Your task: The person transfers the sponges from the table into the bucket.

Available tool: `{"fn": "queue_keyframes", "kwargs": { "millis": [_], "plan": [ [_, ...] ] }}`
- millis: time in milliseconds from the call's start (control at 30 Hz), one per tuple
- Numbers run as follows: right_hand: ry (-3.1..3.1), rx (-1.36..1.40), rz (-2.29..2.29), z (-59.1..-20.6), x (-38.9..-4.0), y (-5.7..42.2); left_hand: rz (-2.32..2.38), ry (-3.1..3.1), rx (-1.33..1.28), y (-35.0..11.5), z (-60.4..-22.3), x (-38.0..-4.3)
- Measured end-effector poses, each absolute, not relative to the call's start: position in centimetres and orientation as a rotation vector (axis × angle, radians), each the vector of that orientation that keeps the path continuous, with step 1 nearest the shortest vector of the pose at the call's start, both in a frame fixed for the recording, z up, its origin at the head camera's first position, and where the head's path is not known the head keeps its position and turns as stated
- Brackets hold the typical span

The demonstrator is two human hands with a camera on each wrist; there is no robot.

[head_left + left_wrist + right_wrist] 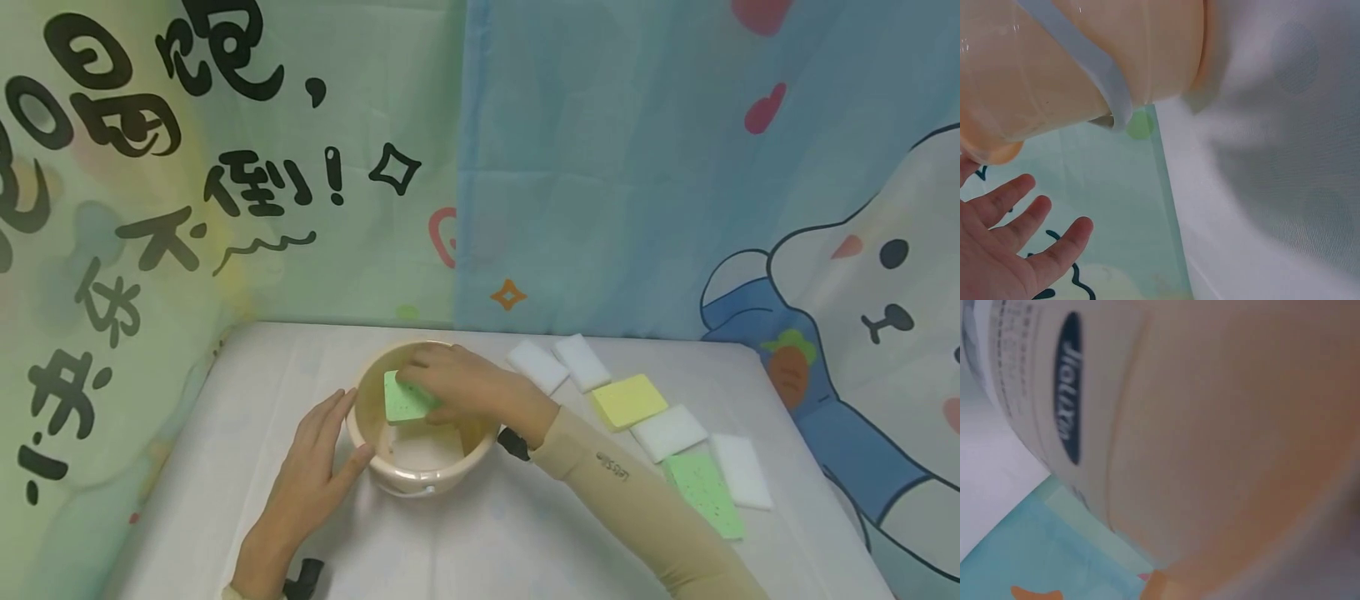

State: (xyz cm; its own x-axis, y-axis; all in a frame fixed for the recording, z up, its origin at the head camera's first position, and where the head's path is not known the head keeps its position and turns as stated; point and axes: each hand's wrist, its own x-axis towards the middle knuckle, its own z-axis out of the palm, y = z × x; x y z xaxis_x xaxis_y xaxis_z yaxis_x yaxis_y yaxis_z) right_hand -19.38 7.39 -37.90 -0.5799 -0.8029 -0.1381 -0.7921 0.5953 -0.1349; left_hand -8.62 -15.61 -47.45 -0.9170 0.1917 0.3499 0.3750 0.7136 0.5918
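Apparent sponge-handling step: right hand (461,383) pinches green rectangular sponge (405,398) inside round beige plastic bucket (420,476); left hand (318,454), fingers extended, touches bucket; next move presumably calls for bracing.

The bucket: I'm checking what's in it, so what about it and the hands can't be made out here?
- Head view: part of the bucket's inside, hidden by the right hand and green sponge.
- Head view: one end of that sponge, under the right hand.
- Left wrist view: part of the left hand, cut off by the left edge.
- Right wrist view: the label's small print, too blurred.
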Motion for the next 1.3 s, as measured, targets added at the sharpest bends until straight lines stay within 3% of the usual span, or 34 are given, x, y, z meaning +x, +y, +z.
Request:
{"fn": "queue_keyframes", "kwargs": {
  "millis": [700, 1300],
  "plan": [
    [2.715, -1.447, -0.001, -38.6, -18.8, 7.7, -1.0, -2.641, -0.459, -15.5, -47.4, -8.6],
    [2.866, -1.367, -0.24, -36.4, -16.6, 13.2, -1.008, -2.625, -0.473, -15.5, -47.5, -8.5]
  ]
}}
